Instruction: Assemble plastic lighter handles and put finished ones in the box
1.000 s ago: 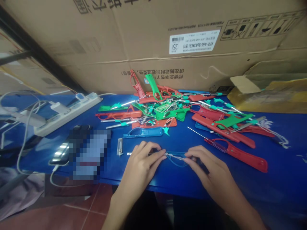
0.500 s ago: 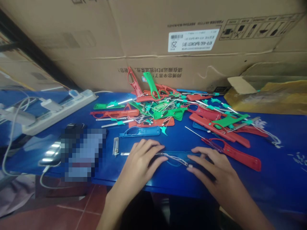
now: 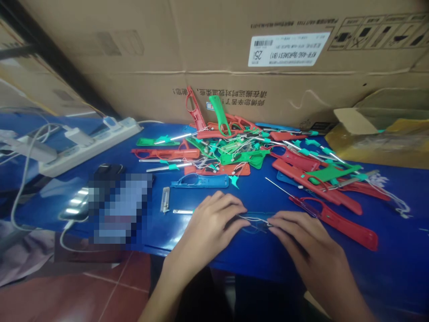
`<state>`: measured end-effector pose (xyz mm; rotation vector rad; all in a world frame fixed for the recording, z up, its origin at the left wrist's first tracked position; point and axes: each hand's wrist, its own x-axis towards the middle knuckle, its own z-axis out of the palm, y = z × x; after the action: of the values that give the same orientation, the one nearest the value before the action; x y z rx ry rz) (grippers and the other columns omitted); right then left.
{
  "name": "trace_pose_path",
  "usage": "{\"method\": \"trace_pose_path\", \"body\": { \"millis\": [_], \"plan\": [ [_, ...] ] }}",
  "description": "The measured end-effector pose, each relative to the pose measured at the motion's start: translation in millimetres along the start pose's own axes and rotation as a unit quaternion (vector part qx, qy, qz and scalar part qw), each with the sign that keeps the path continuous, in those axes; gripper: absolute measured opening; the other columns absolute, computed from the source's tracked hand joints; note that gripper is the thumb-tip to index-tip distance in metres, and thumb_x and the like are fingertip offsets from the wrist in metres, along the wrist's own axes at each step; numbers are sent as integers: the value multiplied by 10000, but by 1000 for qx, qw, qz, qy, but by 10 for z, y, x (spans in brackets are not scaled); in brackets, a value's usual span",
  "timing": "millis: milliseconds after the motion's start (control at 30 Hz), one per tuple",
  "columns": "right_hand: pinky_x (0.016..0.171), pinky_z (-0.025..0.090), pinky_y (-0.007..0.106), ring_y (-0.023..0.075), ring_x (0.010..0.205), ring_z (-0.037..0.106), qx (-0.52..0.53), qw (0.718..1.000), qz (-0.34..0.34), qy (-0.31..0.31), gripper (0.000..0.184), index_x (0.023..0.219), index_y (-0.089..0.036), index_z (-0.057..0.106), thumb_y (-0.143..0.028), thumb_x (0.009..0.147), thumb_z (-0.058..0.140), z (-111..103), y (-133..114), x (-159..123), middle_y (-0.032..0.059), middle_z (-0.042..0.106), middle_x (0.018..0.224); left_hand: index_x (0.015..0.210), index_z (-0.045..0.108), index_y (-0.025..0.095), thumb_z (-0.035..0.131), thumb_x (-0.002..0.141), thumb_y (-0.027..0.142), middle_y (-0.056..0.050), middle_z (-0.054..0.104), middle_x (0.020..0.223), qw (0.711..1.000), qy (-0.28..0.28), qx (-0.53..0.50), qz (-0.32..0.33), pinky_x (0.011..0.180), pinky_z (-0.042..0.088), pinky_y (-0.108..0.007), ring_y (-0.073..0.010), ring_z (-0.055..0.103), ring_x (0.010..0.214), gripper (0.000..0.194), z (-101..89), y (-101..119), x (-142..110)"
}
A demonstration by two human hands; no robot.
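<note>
A blue plastic casing half (image 3: pixel 258 215), much like a long lighter's shell, lies on the table between my hands, mostly hidden by them. My left hand (image 3: pixel 217 221) curls over it, closed on a slim metal tube (image 3: pixel 182 212) whose tip sticks out to the left. White wires (image 3: pixel 255 219) run from under the left fingers to the right. My right hand (image 3: pixel 303 235) pinches their far end between thumb and fingers. A small clear tank with a metal end (image 3: pixel 165 199) sits left of the tube. Behind lies another blue casing half (image 3: pixel 201 181).
A pile of red and green casing halves (image 3: pixel 246 157) and metal tubes spreads behind my hands. A screwdriver (image 3: pixel 303 206) touches a red casing (image 3: pixel 351 226) at right. A power strip (image 3: pixel 97 147) and phones (image 3: pixel 125 208) lie left. A cardboard box (image 3: pixel 214 40) stands behind.
My right thumb and fingers have closed together on the wire end. The whole scene has shifted slightly right as the camera turned.
</note>
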<state>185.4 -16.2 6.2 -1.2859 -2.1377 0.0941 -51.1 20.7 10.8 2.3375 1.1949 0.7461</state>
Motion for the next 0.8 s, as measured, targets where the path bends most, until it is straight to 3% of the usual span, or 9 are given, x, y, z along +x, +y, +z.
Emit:
{"method": "trace_pose_path", "body": {
  "millis": [100, 300, 567, 800],
  "plan": [
    [850, 513, 320, 172, 931, 718, 15, 1000, 8, 9, 153, 1105, -250, 686, -203, 1042, 555, 3, -52, 17, 9, 766, 1017, 1125, 715, 213, 678, 1001, 344, -32, 742, 1132, 1000, 12, -3, 20, 904, 499, -420, -222, 633, 995, 184, 31, -28, -15],
    [925, 481, 301, 147, 926, 707, 64, 998, -12, 16, 136, 1133, -247, 649, -188, 1036, 574, 9, -83, -13, -13, 761, 1011, 1129, 698, 200, 592, 1055, 243, -23, 730, 1129, 1000, 21, 16, 17, 861, 503, -395, -207, 608, 980, 137, 23, 0, -13],
    [984, 445, 287, 127, 942, 692, 102, 994, -24, -36, 145, 1159, -273, 604, -209, 1029, 593, 7, -88, -69, -37, 741, 1034, 1124, 660, 184, 518, 1062, 177, -33, 712, 1128, 998, 22, 65, 13, 874, 497, -421, -230, 608, 999, 156, 47, 39, -5],
    [1037, 446, 304, 131, 1079, 675, 122, 989, 30, -81, 134, 1174, -281, 579, -236, 1050, 556, 55, -53, -65, -31, 720, 1131, 1085, 637, 174, 527, 1059, 167, -27, 704, 1099, 997, 32, 67, 4, 890, 483, -414, -222, 612, 1002, 113, 71, 40, -9]
  ]
}}
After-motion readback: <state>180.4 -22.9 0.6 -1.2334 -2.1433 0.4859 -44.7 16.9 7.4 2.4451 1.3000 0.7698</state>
